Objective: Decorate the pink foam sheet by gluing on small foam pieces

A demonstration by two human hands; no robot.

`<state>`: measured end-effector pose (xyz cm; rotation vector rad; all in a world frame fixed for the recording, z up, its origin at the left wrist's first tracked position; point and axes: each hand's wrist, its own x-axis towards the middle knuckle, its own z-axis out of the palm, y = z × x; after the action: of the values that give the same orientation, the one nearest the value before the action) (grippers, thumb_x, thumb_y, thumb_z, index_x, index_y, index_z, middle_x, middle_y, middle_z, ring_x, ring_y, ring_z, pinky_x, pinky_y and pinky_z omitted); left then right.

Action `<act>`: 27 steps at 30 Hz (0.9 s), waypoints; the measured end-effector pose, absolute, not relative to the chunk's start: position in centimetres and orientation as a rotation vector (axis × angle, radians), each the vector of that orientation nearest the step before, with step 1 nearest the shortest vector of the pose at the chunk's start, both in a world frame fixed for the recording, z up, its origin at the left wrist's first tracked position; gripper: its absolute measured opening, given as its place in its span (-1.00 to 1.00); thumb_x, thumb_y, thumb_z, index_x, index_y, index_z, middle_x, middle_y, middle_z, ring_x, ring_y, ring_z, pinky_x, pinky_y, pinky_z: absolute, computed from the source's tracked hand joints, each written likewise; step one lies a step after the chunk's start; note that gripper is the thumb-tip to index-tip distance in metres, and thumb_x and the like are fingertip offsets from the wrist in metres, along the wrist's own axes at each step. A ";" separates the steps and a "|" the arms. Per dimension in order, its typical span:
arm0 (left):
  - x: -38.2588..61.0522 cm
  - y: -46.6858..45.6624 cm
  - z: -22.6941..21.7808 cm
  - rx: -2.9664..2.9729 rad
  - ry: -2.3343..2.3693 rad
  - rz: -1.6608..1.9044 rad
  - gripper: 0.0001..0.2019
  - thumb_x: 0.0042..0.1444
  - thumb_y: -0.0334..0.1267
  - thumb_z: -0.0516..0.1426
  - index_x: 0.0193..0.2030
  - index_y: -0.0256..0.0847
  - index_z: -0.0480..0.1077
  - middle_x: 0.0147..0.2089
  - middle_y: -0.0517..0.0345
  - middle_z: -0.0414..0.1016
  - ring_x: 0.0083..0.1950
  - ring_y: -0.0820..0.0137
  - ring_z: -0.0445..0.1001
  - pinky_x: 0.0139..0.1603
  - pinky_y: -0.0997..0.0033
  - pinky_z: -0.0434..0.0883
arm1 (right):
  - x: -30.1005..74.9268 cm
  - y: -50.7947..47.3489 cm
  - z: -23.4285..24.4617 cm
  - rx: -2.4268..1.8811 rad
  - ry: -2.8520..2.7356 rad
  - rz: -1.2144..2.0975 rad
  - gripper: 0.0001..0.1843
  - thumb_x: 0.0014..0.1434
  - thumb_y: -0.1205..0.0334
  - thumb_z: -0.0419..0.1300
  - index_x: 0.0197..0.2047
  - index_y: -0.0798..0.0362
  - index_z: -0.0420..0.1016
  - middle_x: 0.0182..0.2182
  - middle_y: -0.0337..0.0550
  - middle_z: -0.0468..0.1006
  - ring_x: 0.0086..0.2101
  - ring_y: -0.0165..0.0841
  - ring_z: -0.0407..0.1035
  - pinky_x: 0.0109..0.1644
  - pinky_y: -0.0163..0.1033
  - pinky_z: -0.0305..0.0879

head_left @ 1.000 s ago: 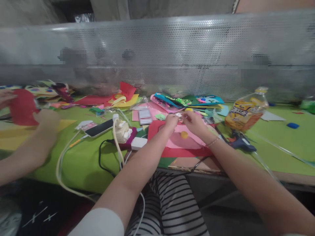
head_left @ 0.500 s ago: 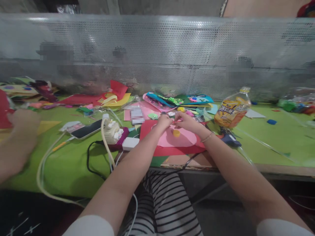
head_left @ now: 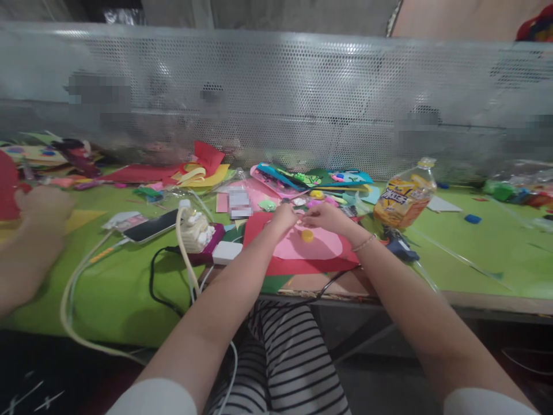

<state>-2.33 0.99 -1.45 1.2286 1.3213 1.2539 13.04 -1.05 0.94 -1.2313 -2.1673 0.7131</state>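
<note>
Left hand [head_left: 284, 218] and right hand [head_left: 332, 219] nearly meet, fingers curled, their gap and hold unclear. At their six o'clock, a yellow disc [head_left: 307, 235] tops rounded pink paper [head_left: 326, 249], likely flimsy, best held by its edges.

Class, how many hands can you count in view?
3. The wearer's left hand and right hand, close together by the pink paper, and a co-worker's hand beside the red piece at far left. Another hand may be hidden or out of frame.

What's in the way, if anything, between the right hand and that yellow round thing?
Nothing visible. The yellow round thing lies on the pink paper, just nearer the wearer than the right hand.
</note>
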 end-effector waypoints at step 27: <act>-2.4 0.1 -0.2 1.539 1.337 0.702 -0.83 -0.38 -0.60 0.22 -0.72 -0.29 0.38 -0.77 0.11 0.31 -0.68 0.38 0.36 -0.58 0.41 0.35 | 13.2 -1.4 1.0 -0.834 -2.612 0.806 -0.88 -0.07 0.26 0.24 -0.43 0.04 0.61 -0.40 -0.19 0.61 -0.35 -0.40 0.45 -0.23 -0.34 0.35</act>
<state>-2.37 0.08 -0.17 1.5393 1.3369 0.7024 13.18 -1.42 0.96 -0.8343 -2.6122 0.8061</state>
